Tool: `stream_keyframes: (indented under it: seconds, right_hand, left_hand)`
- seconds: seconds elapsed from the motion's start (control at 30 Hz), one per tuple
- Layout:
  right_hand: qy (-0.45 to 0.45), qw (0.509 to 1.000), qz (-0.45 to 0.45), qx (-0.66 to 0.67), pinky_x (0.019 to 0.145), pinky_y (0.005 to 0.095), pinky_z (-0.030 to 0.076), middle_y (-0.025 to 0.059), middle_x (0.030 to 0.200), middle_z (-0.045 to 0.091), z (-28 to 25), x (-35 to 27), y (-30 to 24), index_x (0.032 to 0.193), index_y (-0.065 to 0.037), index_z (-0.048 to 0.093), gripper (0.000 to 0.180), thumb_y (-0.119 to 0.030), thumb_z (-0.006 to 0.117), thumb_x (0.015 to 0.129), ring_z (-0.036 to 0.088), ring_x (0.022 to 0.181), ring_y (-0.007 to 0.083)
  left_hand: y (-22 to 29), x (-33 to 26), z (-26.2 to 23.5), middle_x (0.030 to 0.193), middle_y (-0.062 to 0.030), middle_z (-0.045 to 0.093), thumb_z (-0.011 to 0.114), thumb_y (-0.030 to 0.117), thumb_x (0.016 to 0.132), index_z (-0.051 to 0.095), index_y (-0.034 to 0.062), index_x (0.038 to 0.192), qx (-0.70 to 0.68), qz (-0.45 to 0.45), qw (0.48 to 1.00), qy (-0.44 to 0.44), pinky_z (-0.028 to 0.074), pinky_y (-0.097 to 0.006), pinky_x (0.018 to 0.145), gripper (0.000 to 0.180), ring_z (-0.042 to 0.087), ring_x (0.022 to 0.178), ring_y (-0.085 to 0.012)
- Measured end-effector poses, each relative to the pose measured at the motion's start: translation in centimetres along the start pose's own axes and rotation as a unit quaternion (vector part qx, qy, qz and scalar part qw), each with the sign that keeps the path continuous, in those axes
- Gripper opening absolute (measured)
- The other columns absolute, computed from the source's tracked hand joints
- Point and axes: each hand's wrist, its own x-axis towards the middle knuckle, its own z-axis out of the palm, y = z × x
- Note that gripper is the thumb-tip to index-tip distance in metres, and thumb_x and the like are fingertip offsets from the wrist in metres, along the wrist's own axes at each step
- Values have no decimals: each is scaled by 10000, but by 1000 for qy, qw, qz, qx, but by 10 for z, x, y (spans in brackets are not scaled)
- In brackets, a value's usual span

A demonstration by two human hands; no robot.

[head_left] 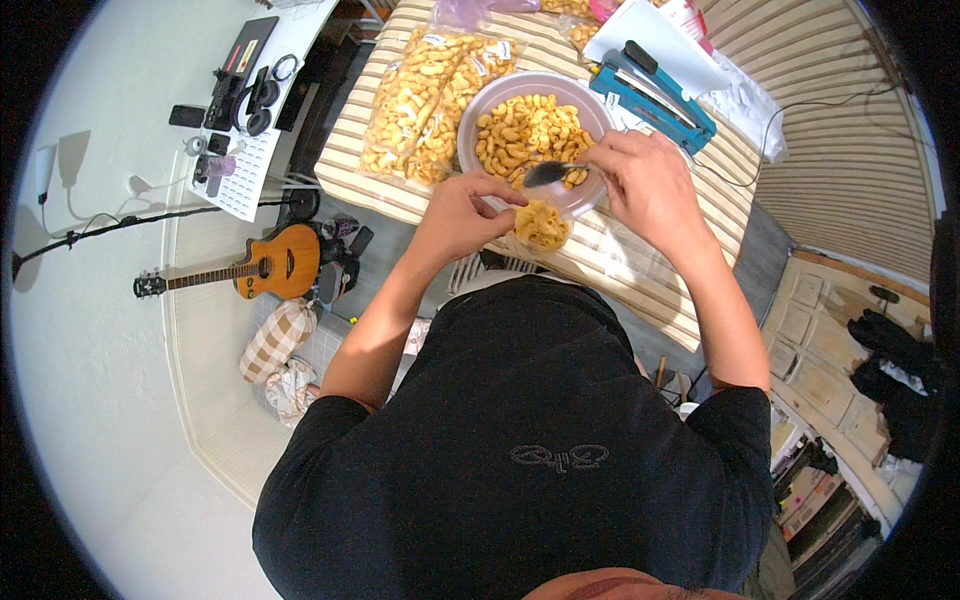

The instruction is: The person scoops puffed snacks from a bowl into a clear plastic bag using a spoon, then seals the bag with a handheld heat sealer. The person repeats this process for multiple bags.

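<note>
A round translucent plastic bowl [469, 128] of curved yellow snack pieces [530, 125] stands on the striped table. My right hand [645, 185] grips a dark spoon [546, 174] by its handle; its bowl is over the near part of the snacks. Right in front of the bowl, a small clear plastic bag [541, 227] holds some of the same snacks. At this bag's upper left edge, my left hand [466, 213] pinches the plastic between thumb and fingers. The spoon's handle is largely hidden by my right fingers.
Large clear bags of snacks [425, 100] lie left of the bowl. To its right is a blue impulse sealer [655, 105] with a cable, beside white paper [655, 50]. A guitar [280, 262] and a white desk [245, 165] are farther left. The striped tablecloth [725, 195] covers the table.
</note>
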Motion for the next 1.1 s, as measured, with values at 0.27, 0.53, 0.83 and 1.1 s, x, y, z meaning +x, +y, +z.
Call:
stream_keyframes:
  seconds: [0.27, 0.53, 0.83, 1.1]
  right_hand:
    - [-44, 992, 109, -48, 800, 541, 624, 142, 1025, 799, 87, 5, 54, 1073, -108, 821, 193, -103, 706, 918, 799, 949, 373]
    - [-182, 963, 146, -135, 802, 490, 657, 175, 980, 811, 203, -3, 90, 981, -68, 828, 145, -159, 733, 920, 823, 955, 363]
    - [-245, 951, 183, -43, 928, 510, 661, 195, 1146, 841, 261, 9, 79, 1160, -71, 847, 242, -176, 703, 995, 825, 1108, 350]
    - [-235, 933, 250, 107, 983, 519, 629, 166, 1189, 840, 246, 14, 65, 1193, -165, 862, 279, -303, 743, 981, 804, 1132, 372]
  left_hand:
    - [-1, -5, 2, 1247, -72, 773, 806, 40, 916, 885, 62, 1135, -18, -17, 1000, 3, 651, -276, 782, 234, 791, 916, -145]
    - [1, -5, 4, 1205, -69, 746, 821, 31, 926, 885, 55, 1136, -26, -10, 1000, -1, 641, -265, 734, 221, 793, 862, -143]
    - [4, -4, 3, 1182, -72, 737, 833, 32, 937, 885, 58, 1144, -25, -16, 1000, -10, 634, -255, 723, 215, 789, 854, -137]
    - [7, -5, 3, 1178, -69, 748, 833, 43, 935, 887, 62, 1140, -19, -11, 1000, -3, 620, -249, 706, 213, 783, 823, -130]
